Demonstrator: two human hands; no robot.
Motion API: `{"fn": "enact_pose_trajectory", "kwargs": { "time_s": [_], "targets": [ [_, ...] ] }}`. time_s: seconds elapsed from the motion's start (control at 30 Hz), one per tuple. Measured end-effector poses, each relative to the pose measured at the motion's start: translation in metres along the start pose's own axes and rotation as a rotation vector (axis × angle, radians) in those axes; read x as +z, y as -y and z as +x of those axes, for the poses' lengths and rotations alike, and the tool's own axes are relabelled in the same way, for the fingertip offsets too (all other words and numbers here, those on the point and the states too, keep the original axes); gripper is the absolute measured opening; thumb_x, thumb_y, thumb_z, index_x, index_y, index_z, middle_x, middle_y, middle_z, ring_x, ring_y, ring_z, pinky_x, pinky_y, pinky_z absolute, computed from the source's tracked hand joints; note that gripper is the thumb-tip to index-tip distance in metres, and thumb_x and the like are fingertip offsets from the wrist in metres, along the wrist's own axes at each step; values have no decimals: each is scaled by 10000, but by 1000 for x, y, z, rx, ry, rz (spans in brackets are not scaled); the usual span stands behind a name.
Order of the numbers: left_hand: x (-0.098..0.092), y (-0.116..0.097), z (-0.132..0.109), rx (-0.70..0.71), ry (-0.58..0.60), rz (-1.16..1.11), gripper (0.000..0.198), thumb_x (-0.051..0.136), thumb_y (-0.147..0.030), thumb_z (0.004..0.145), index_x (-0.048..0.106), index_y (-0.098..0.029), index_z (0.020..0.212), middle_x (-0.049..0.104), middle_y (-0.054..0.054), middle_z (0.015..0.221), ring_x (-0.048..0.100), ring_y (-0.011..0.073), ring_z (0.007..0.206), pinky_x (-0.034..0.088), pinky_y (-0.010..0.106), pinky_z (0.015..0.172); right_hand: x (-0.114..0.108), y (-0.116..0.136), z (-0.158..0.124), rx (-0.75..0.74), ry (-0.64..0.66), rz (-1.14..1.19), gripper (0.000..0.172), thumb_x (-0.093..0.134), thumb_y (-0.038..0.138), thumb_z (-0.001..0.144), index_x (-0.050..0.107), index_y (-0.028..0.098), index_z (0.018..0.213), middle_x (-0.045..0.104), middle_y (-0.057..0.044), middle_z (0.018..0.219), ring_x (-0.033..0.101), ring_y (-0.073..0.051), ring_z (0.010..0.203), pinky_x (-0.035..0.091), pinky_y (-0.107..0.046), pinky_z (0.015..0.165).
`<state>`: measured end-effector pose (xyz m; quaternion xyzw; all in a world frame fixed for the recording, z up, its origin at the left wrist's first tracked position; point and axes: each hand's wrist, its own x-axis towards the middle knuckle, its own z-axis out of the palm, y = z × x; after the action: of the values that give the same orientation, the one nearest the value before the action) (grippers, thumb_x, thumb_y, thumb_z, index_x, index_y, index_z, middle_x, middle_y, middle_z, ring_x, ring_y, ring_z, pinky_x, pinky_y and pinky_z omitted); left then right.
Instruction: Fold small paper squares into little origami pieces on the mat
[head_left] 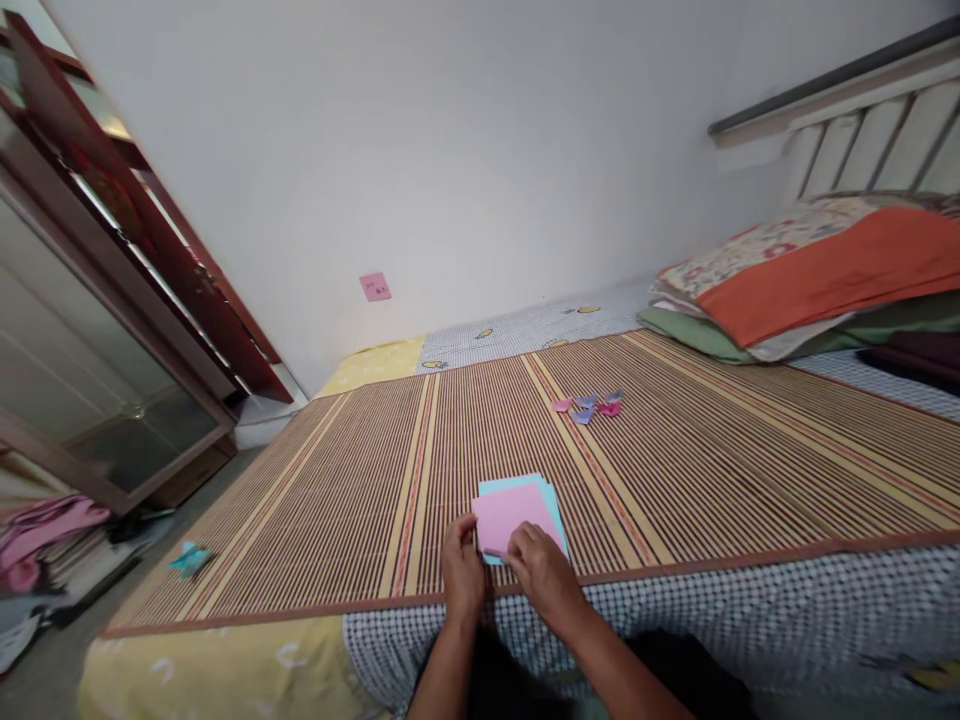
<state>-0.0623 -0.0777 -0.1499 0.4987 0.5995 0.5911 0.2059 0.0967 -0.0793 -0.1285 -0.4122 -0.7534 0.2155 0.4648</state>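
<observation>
A square sheet of pink paper [517,512] lies over light blue paper sheets [531,481], whose edges show at the top and right. My left hand [463,570] is at the pink sheet's left edge, fingertips closed on its side. Curled over the lower part of the same sheet is my right hand [541,570], its fingers closed at the bottom edge. A narrow strip along that edge looks turned up, though the right hand partly covers it. The paper rests on a striped bamboo mat [337,500] near its front border.
Several small folded paper pieces [586,406], pink and purple, lie farther back on the mat. A turquoise folded paper [190,559] sits at the left edge. Pillows [825,265] are stacked at right. A pink note [375,287] is on the wall [450,150].
</observation>
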Motion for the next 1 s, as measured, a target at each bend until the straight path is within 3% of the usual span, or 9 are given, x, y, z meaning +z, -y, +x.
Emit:
{"fn": "enact_pose_trajectory", "kwargs": {
  "time_s": [0.1, 0.2, 0.3, 0.43, 0.6, 0.83, 1.0],
  "targets": [
    [-1, -6, -1, 43, 2, 63, 334, 635, -318, 982, 634, -176, 1284, 658, 117, 1285, 676, 270, 1082, 577, 484, 912, -9, 0, 4, 58, -63, 165, 170, 606, 208, 927, 604, 223, 758, 659, -16, 761, 634, -216, 735, 477, -302, 685],
    [1, -17, -8, 109, 0, 156, 308, 566, -229, 961, 666, -176, 1248, 685, 135, 1253, 643, 301, 1198, 490, 514, 1062, -29, -8, 10, 190, -221, 313, 179, 591, 350, 949, 674, 211, 872, 716, -37, 816, 682, -223, 776, 521, -307, 724],
    [6, -30, -18, 205, 33, 268, 581, 624, -223, 901, 505, -182, 1468, 515, 161, 1521, 393, 321, 1478, 273, 546, 1229, -59, -24, 16, 390, -476, 432, 268, 654, 463, 898, 658, 195, 895, 724, -45, 795, 689, -238, 749, 533, -315, 676],
    [15, -39, -28, 252, 149, 399, 737, 696, -264, 854, 430, -182, 1537, 384, 182, 1632, 293, 339, 1534, 265, 572, 1226, -88, -48, 17, 592, -719, 659, 428, 705, 577, 805, 608, 195, 972, 739, -30, 781, 714, -234, 674, 575, -341, 620],
    [23, -37, -27, 262, 326, 534, 782, 859, -266, 666, 621, -257, 1411, 445, 145, 1617, 365, 406, 1492, 272, 615, 1204, -96, -67, 11, 705, -826, 912, 498, 843, 517, 631, 587, 197, 913, 727, -14, 717, 720, -233, 602, 611, -373, 589],
    [31, -33, -21, 214, 351, 620, 676, 773, -353, 780, 622, -183, 1417, 477, 186, 1588, 349, 420, 1499, 276, 637, 1187, -116, -85, 5, 738, -922, 1049, 397, 838, 383, 643, 627, 185, 915, 723, -14, 749, 729, -231, 681, 611, -373, 666],
    [31, -32, -14, 177, 320, 564, 617, 768, -341, 770, 666, -142, 1345, 493, 216, 1566, 351, 434, 1492, 269, 624, 1194, -119, -83, 3, 744, -927, 1047, 370, 835, 358, 635, 656, 175, 904, 722, -14, 740, 720, -218, 667, 605, -346, 644]
  ]
}}
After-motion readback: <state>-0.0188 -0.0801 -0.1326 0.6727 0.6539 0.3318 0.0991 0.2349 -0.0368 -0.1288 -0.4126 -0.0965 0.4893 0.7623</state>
